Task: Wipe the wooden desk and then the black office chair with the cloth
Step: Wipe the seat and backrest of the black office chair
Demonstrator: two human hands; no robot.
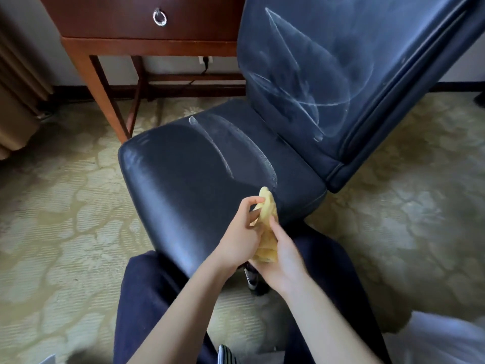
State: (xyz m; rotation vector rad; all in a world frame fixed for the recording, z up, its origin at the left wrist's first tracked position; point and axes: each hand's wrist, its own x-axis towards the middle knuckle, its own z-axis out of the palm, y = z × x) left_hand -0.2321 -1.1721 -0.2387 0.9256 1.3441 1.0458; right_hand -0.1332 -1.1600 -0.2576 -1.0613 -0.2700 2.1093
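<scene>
The black office chair (199, 174) stands in front of me, its seat and backrest streaked with pale wipe marks. Just above the seat's near right edge I hold a bunched yellow cloth (267, 227) between both hands. My left hand (240, 232) pinches the cloth's upper part with thumb and fingers. My right hand (282, 258) grips its lower part from the right. The wooden desk (147, 46) stands behind the chair at the top left, showing a drawer with a ring pull.
Patterned beige carpet (65, 206) covers the floor around the chair. A beige curtain (18, 95) hangs at the far left. A wall socket with a plugged cable (205, 61) sits under the desk. My dark-trousered legs (147, 298) are below the seat.
</scene>
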